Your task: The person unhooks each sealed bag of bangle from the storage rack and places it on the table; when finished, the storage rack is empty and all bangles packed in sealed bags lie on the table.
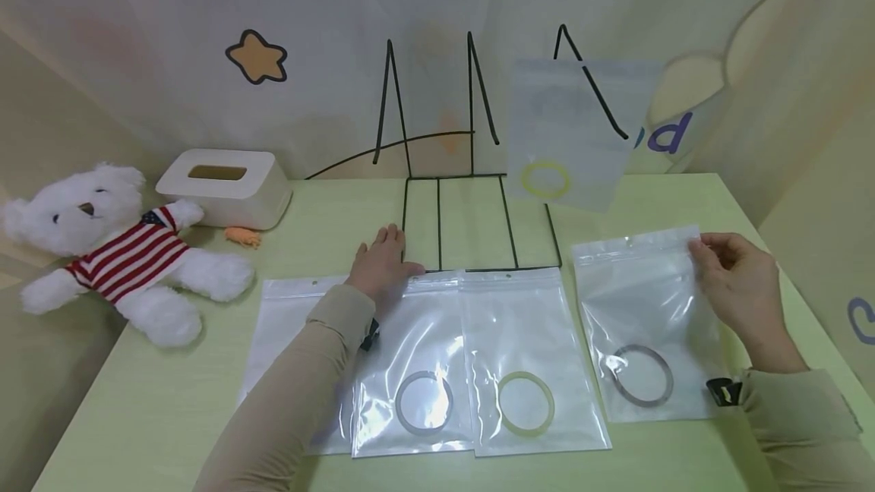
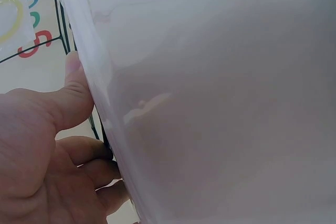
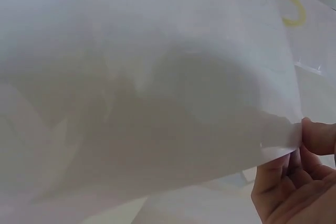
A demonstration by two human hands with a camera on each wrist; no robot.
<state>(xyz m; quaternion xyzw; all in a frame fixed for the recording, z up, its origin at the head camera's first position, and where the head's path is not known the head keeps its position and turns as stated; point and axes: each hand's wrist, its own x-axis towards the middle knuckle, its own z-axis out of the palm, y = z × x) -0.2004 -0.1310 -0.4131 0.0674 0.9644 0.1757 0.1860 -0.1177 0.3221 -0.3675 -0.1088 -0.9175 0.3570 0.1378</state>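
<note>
My right hand (image 1: pixel 741 291) pinches the upper right corner of a clear zip bag (image 1: pixel 642 272) between thumb and fingers. A greyish-purple bangle-like ring (image 1: pixel 641 376) lies low inside that bag. In the right wrist view the bag's white sheet (image 3: pixel 157 129) fills most of the picture. My left hand (image 1: pixel 383 264) rests at the top edges of the left and middle bags, fingers extended; the left wrist view shows its thumb (image 2: pixel 76 85) against a bag edge. The middle bag (image 1: pixel 403 340) holds a pale grey ring (image 1: pixel 424 402), and its right neighbour (image 1: pixel 519 325) a yellow-green one (image 1: pixel 525 404).
A black wire rack (image 1: pixel 470 97) stands at the back, with a bag holding a yellow ring (image 1: pixel 544 180) hanging on its right hook. The left bag (image 1: pixel 287 317) lies partly under my left sleeve. A white teddy bear (image 1: pixel 137 249), a tissue box (image 1: pixel 229 188) and a small orange object (image 1: pixel 242 237) are at left.
</note>
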